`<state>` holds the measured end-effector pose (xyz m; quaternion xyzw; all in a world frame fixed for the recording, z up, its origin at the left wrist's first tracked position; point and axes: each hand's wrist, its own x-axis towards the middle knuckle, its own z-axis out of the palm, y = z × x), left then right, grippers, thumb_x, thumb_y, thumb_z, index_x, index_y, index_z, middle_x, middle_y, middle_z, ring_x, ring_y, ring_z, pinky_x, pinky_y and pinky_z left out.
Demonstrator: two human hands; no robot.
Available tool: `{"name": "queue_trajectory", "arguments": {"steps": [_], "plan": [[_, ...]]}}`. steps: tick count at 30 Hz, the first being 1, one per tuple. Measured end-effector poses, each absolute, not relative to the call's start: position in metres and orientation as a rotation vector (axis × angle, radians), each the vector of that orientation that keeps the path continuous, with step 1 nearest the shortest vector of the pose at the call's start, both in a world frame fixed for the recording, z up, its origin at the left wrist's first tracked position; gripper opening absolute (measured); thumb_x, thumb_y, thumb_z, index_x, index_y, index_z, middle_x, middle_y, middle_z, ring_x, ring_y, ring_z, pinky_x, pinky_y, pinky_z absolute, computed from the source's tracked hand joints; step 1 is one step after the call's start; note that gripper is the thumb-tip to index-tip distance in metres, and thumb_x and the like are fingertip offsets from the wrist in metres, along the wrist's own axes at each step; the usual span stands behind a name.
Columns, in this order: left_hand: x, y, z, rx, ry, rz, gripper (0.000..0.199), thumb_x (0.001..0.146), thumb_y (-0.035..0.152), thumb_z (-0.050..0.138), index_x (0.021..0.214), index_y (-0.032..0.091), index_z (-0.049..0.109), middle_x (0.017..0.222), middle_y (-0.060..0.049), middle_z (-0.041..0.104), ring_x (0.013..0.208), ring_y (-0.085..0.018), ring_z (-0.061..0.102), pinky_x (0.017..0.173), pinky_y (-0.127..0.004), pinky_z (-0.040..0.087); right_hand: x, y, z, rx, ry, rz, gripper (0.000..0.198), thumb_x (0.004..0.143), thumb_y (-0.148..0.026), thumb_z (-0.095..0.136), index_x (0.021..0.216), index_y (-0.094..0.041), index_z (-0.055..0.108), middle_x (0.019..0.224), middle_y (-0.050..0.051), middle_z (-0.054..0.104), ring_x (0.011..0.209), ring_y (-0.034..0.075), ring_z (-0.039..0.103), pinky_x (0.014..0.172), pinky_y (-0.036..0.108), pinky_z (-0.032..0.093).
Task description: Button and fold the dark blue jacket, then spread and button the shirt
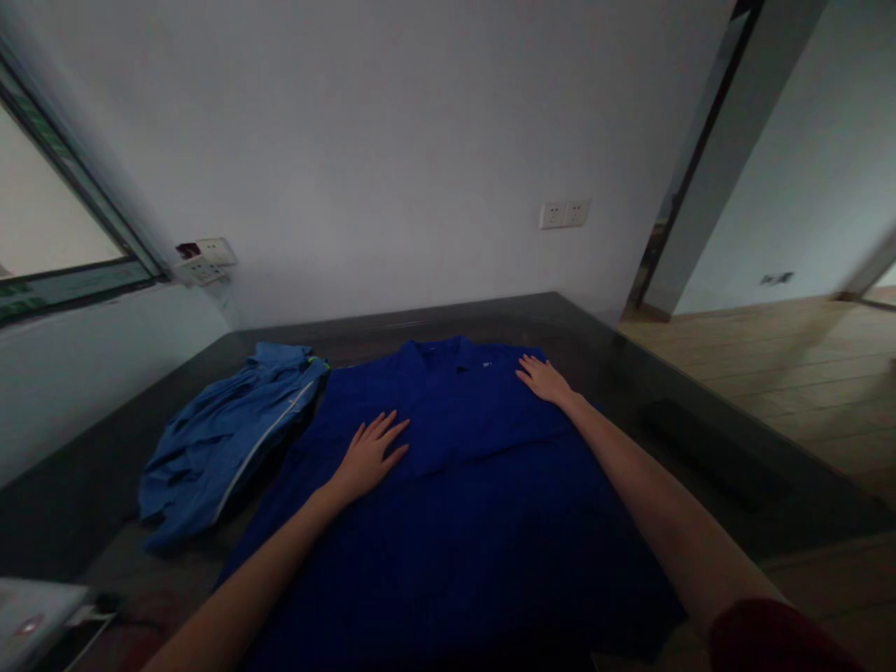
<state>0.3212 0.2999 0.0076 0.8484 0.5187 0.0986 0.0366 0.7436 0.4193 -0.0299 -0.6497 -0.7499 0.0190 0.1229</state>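
Observation:
A dark blue collared shirt (455, 504) lies spread flat on the dark table, its collar toward the wall and small white lettering on the chest. My left hand (366, 455) rests on the left part of the shirt, fingers spread. Near the right shoulder, my right hand (543, 378) lies flat on the cloth, fingers stretched out. Neither hand grips anything. To the left of the shirt, a lighter blue jacket (231, 429) with a white stripe lies loosely heaped. The shirt's near end is in deep shadow.
The dark table (595, 345) meets the wall at its far edge. A long black object (710, 448) lies on its right side. At the lower left is a white box-like item (35, 616). Wall sockets (564, 215) and a plugged-in adapter (201, 270) are behind.

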Motion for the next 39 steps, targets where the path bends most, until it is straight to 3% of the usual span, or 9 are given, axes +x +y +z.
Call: {"name": "queue_trajectory", "arguments": {"steps": [3, 10, 34, 39], "plan": [[0.320, 0.298, -0.002, 2.641, 1.593, 0.205, 0.057, 0.090, 0.059, 0.029, 0.142, 0.036, 0.030, 0.152, 0.000, 0.026, 0.140, -0.024, 0.022, 0.113, -0.050, 0.020, 0.746, 0.417, -0.034, -1.932, -2.186, 0.018, 0.061, 0.094, -0.051, 0.019, 0.142, -0.017, 0.035, 0.149, 0.011, 0.030, 0.139, 0.025, 0.024, 0.112, 0.052, 0.015], [0.314, 0.298, -0.002, 2.694, 1.606, 0.172, 0.061, 0.089, 0.062, 0.028, 0.145, 0.037, 0.023, 0.153, 0.001, 0.020, 0.141, -0.024, 0.018, 0.113, -0.049, 0.019, 0.747, 0.420, -0.034, -1.993, -2.178, 0.047, 0.063, 0.094, -0.053, 0.020, 0.145, -0.018, 0.030, 0.152, 0.009, 0.023, 0.140, 0.025, 0.019, 0.112, 0.050, 0.014], [0.314, 0.298, -0.004, 2.676, 1.604, 0.173, 0.061, 0.088, 0.064, 0.027, 0.144, 0.038, 0.024, 0.153, 0.001, 0.021, 0.141, -0.024, 0.018, 0.113, -0.049, 0.018, 0.742, 0.411, -0.027, -1.984, -2.166, 0.017, 0.063, 0.094, -0.053, 0.019, 0.143, -0.016, 0.034, 0.150, 0.010, 0.028, 0.139, 0.025, 0.023, 0.112, 0.050, 0.015], [0.315, 0.298, -0.002, 2.664, 1.612, 0.158, 0.061, 0.089, 0.063, 0.027, 0.144, 0.037, 0.024, 0.153, 0.000, 0.020, 0.141, -0.024, 0.018, 0.113, -0.049, 0.018, 0.743, 0.412, -0.026, -1.983, -2.132, 0.058, 0.058, 0.094, -0.051, 0.025, 0.139, -0.017, 0.041, 0.147, 0.011, 0.034, 0.138, 0.024, 0.027, 0.111, 0.047, 0.018]]}}
